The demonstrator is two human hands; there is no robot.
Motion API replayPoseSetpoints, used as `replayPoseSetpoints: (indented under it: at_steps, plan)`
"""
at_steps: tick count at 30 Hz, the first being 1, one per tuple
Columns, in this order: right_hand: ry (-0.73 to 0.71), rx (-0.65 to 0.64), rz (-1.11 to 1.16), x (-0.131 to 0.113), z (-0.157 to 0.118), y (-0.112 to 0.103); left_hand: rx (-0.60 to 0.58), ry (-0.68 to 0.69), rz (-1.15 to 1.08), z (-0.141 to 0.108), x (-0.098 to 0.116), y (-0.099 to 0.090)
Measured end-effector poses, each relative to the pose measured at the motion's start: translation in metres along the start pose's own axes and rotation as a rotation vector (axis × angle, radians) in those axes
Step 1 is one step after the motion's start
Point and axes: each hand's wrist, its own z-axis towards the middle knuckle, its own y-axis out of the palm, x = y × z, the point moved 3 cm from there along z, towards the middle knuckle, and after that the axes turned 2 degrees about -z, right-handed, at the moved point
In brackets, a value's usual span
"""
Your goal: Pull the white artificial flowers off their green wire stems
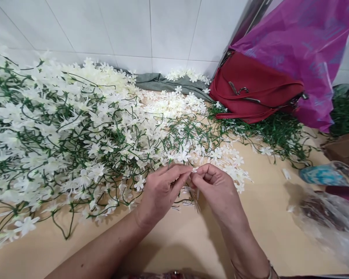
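Note:
My left hand (165, 186) and my right hand (216, 186) meet above the table at the front edge of the flowers. Thumb and forefinger of each are pinched together on a small white artificial flower (194, 169), mostly hidden by the fingertips. Under the hands lie thin pale stamen strands (196, 201) and a bit of green stem. Loose white petals (232, 164) are scattered just beyond my right hand. To the left spreads a big heap of white artificial flowers (61, 128) on green plastic stems, reaching close to my left hand.
Green stems (197, 131) lie behind my hands. At back right, a red handbag (255, 85) and purple plastic bag (313, 50) stand on greenery (273, 130). A blue-and-white cup (328, 174) lies on its side above a clear plastic bag (328, 217). A tiled wall (174, 31) closes the back.

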Motion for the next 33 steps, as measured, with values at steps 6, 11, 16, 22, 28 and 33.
replayPoseSetpoints:
  at_steps: [6,11,16,22,28,33]
  plan:
    - [0.027,-0.013,0.22,0.005,0.006,0.001,0.047,-0.088,-0.09,0.004,-0.001,-0.001]
    - [0.002,-0.033,0.193,0.009,0.009,0.0,0.028,-0.126,-0.121,0.005,-0.003,0.001]
    - [-0.041,-0.05,0.093,0.006,0.006,0.002,0.038,-0.193,-0.173,0.005,-0.006,0.0]
    - [-0.122,0.017,-0.06,-0.002,0.001,0.003,0.021,-0.193,-0.195,0.008,-0.006,-0.002]
    - [-0.404,0.115,-0.441,-0.009,-0.005,0.001,0.012,-0.296,-0.31,0.009,-0.011,0.0]
    - [-0.558,0.2,-0.431,-0.009,-0.006,0.002,-0.007,-0.574,-0.594,0.006,-0.019,0.007]
